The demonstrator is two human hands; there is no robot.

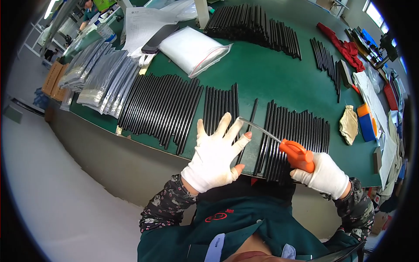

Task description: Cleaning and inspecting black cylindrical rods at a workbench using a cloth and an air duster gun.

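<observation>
Green worktable [270, 74], rows of black rods [161, 109], left hand [216, 155] gloved, fingers spread, right hand [325, 174] gripping orange-handled blower nozzle [297, 153]

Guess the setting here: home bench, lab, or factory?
Probably a factory assembly or packing bench: rows of identical black rods on a green worktable, stacks of clear bagged goods, and gloved hands, the right hand holding an orange-handled tool.

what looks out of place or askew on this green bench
One black rod lies alone and slightly slanted in the gap between two neat rows, just past the left hand. A red cloth lies crumpled at the far right. Nothing looks spilled or broken.
</observation>
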